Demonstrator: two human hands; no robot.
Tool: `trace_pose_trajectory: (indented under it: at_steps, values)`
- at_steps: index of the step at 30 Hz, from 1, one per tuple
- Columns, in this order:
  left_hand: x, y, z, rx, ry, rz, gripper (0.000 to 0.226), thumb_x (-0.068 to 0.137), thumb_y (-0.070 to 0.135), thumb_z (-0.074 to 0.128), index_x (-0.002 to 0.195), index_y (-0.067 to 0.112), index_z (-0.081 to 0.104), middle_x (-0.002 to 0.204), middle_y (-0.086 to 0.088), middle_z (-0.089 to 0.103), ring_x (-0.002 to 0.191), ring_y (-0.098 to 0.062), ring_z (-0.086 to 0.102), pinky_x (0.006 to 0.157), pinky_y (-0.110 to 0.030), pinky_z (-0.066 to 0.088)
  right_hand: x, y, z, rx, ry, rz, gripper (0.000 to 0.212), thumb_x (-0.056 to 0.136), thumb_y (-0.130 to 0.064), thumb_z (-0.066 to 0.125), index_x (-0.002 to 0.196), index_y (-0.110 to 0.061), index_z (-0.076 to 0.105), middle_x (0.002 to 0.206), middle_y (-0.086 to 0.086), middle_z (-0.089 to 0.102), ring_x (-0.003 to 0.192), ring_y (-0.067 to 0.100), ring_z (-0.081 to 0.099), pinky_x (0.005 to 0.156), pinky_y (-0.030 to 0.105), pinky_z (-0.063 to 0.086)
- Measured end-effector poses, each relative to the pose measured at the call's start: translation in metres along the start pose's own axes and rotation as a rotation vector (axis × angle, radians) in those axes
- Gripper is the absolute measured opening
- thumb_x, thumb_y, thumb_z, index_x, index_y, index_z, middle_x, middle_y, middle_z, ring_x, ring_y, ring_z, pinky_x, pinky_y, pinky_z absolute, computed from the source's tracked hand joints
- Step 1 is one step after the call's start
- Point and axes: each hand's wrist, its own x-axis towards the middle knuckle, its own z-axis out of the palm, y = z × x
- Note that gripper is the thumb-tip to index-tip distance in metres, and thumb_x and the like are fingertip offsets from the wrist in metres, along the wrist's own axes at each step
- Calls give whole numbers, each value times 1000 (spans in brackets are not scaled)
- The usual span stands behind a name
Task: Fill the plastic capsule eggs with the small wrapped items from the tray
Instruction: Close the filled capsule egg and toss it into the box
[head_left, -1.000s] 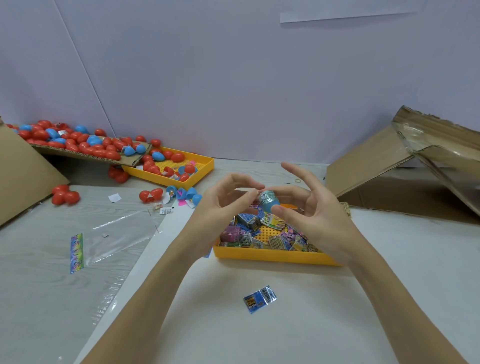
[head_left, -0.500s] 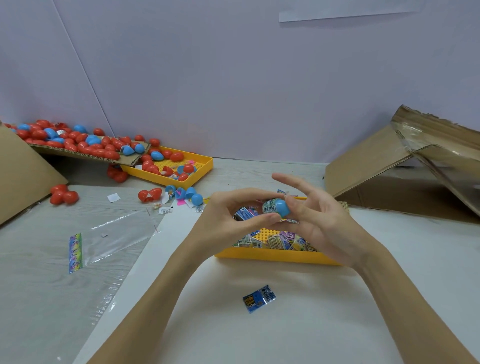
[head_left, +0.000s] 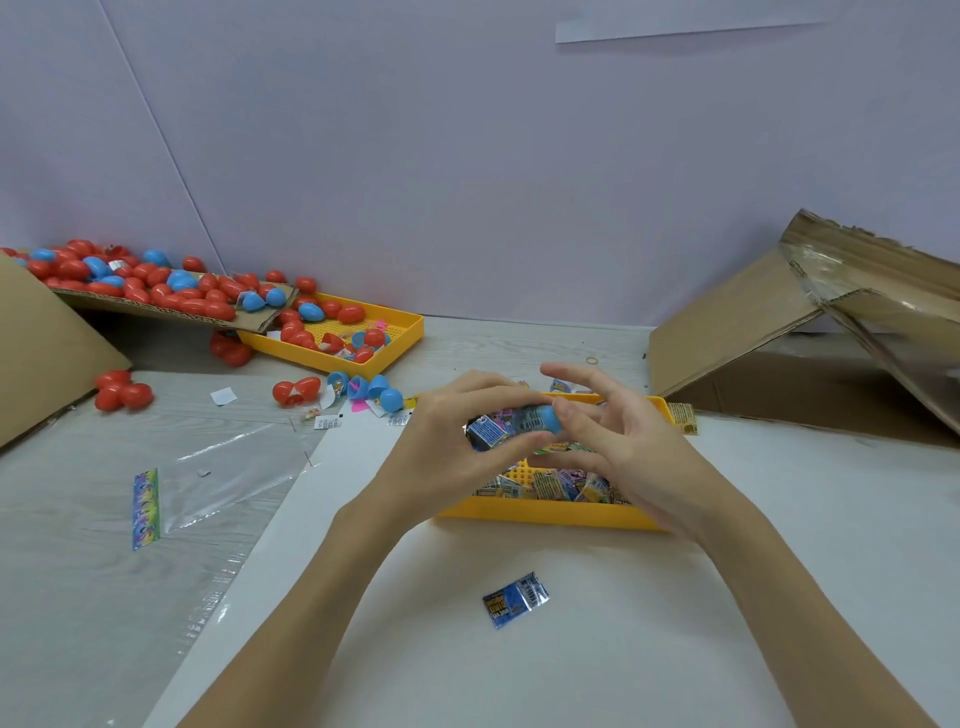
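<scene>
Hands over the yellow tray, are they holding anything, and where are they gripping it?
A blue capsule half stuffed with wrapped items. The left hand pinches the wrapped end; the right hand grips the blue end.

a: any text u can read?
b: nope. blue wrapped packet (head_left: 515, 600) on the white sheet has a barcode + yellow print, too blurry.
a: slips by the blue egg halves?
b: small white label (head_left: 327, 422) has tiny print, unreadable. tray packets (head_left: 550, 483) same, just colours.
</scene>
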Motion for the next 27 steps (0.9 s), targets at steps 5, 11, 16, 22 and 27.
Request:
trace_pose_trajectory:
  at_steps: [5,11,16,22,27]
  values:
    - [1,-3,3,168,96,75,33,84,19,83,113,8,73,103,0,68,93,-10,64,81,-15,53,3,6,14,-69,158,-14,42,88,-46,69,115,-14,73,90,12,79,85,29,78,75,31,63]
    - [0,1,8,185,136,83,36,82,11,84,115,3,73,107,-6,71,97,-15,68,85,-22,57,4,12,23,-36,262,-131,13,93,-26,72,101,-20,80,88,9,80,82,27,78,71,28,63]
    - [0,2,10,192,157,71,35,81,11,84,114,3,74,107,-7,71,97,-16,68,87,-19,56,2,8,25,-46,270,-137,15,96,-19,67,105,-21,79,93,4,80,86,24,78,72,26,63]
    - [0,0,9,179,161,68,44,80,15,85,121,5,72,109,-5,72,96,-14,69,86,-24,58,1,2,24,12,251,-25,22,96,-27,67,107,-11,77,93,12,79,88,28,78,76,29,63]
    - [0,6,14,-110,223,-163,50,80,32,82,124,13,67,109,8,74,99,-8,71,88,-20,57,1,-2,21,269,242,82,33,97,-27,65,114,1,72,105,17,77,99,29,76,82,28,62]
